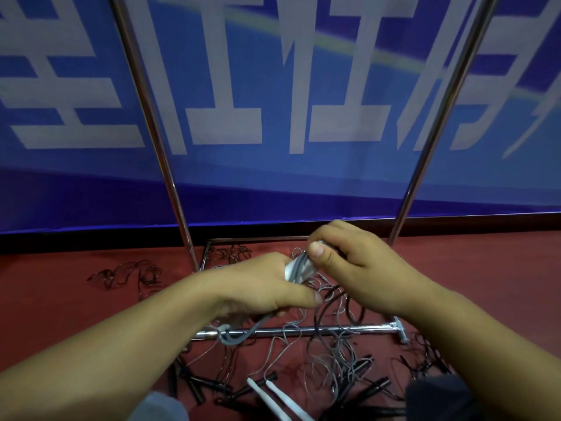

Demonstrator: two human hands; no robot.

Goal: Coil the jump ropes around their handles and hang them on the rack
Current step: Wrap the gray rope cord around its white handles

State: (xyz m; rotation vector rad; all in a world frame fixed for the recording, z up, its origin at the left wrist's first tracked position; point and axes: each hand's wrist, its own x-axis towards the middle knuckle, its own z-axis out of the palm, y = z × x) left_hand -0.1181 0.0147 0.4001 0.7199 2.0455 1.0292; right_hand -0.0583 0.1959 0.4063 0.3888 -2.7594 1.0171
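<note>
The white handles (299,270) of a grey jump rope (235,335) were gripped by the left hand (267,288), curled round them just above the rack's base bar (303,331), while the cord was pinched by thumb and fingers of the right hand (352,262) at the handles' top end. A slack turn could probably be slipped off, or the trailing cord snagged in the tangled ropes (334,369) on the floor and dragged along. Open room was left only between the rack's two uprights (158,132), since the floor was crowded with loose black handles (194,387) and a second white pair (273,396).
</note>
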